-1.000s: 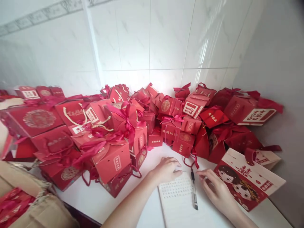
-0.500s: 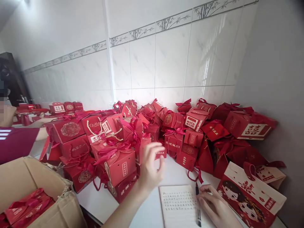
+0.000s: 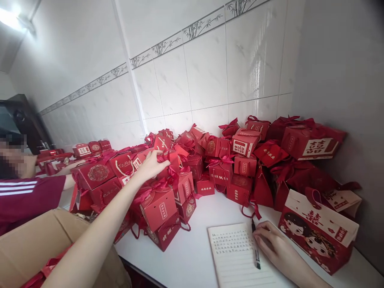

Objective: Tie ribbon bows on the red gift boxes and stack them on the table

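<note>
A second ago the left hand [image 3: 154, 165] lies by the top edge of the notebook [image 3: 232, 266]; now it is out over the left-hand pile of red boxes [image 3: 159, 210], fingers loosely bent and the thumb apart, seemingly holding nothing, though whether it touches a box cannot be told. The right hand [image 3: 277, 248], clear of the pen [image 3: 256, 250] in the earliest view, now has its fingertips bent right beside it; whether they pinch it is unclear. The pen slants across the notebook's right side, and the notebook lies on the white surface [image 3: 186, 262], its upper lines filled and the lower ones blank. The work, it seems, now divides between boxes and page: the left hand among the boxes, the right hand at the writing place.
</note>
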`<state>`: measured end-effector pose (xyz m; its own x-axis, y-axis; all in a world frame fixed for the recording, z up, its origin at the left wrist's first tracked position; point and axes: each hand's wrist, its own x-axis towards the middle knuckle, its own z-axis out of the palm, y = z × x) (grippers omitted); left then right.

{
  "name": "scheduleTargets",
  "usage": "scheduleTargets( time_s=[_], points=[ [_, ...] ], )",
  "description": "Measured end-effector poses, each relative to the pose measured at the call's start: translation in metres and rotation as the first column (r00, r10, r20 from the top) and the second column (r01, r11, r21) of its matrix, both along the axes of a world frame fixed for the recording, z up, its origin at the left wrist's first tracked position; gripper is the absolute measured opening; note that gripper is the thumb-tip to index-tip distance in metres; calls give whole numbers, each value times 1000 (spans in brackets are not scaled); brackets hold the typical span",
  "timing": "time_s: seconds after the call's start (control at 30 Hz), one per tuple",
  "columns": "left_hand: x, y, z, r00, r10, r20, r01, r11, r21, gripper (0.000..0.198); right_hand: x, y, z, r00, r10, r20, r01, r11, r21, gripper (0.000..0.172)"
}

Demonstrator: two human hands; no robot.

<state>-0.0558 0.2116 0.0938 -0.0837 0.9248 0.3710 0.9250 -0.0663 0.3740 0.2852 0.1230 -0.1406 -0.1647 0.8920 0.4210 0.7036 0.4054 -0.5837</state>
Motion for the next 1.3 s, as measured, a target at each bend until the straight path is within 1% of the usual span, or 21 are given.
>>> scheduleTargets(
  time_s=[0.1,0.17,0.27,0.37,0.4,0.43,0.5,0.53,0.6,0.63,0.67,0.7,0.77,0.87,0.93,0.97,1.0,1.07,1.17,1.23,1.3],
  points=[
    [-11,3,14,992,-54,-111,39,991,-129,56,-1,-2,3,1000,-6,-2,6,999,-34,30],
    [-20,9,21,980,-126,-152,95,976,-194,55,-1,-2,5,1000,-9,-1,9,999,-48,30],
    [-28,15,27,967,-180,-179,151,975,-164,60,-2,-3,6,1000,-8,-5,7,999,-52,28],
    [-21,8,32,983,-113,-146,115,993,8,69,-2,-3,5,1000,-9,-11,9,998,-55,27],
    [-14,3,34,989,-98,-108,110,987,114,71,-2,-2,4,1000,-10,-11,9,998,-58,26],
    [-5,-2,35,993,-102,-56,112,963,247,71,-2,-2,3,1000,-10,-9,9,998,-59,26],
    [20,-11,37,977,-195,80,127,849,513,71,-2,-2,2,1000,-12,-9,12,998,-56,25],
    [35,-14,34,942,-297,153,145,775,614,69,-2,-2,2,1000,-18,-11,17,998,-54,24],
    [69,-15,21,792,-542,281,192,658,728,53,-1,-1,1,999,-46,-17,45,998,-50,24],
    [86,-15,9,695,-633,342,209,632,746,43,0,0,1,998,-68,-19,67,997,-48,25],
    [104,-13,-7,596,-689,412,229,637,736,34,1,1,2,996,-92,-21,91,995,-45,26],
    [121,-11,-27,504,-708,495,234,664,710,27,2,1,2,993,-116,-25,115,993,-40,27],
    [152,-9,-71,374,-660,652,235,747,621,21,6,1,4,987,-153,-51,152,988,-27,29],
    [182,-11,-138,263,-526,809,286,843,456,24,11,1,9,971,-197,-136,193,980,-40,33],
    [189,-16,-169,229,-473,851,356,854,379,33,12,-1,11,953,-218,-209,211,976,-55,34],
    [190,-19,-180,219,-463,859,405,844,352,39,12,-1,13,947,-213,-242,206,977,-56,35],
    [189,-21,-188,213,-464,860,452,827,335,43,11,-2,14,941,-198,-275,191,980,-53,37],
    [187,-22,-196,215,-467,858,519,798,305,46,7,-3,16,930,-145,-339,138,989,-46,43],
    [182,-17,-197,270,-478,836,574,777,259,45,-2,1,22,891,-86,-446,68,996,-57,52],
    [179,-13,-196,307,-522,796,616,746,252,46,-7,8,28,874,-71,-480,59,997,-38,52],
    [175,-10,-194,341,-566,750,664,710,234,41,-11,18,34,882,-66,-466,79,997,9,51]
  ],
)
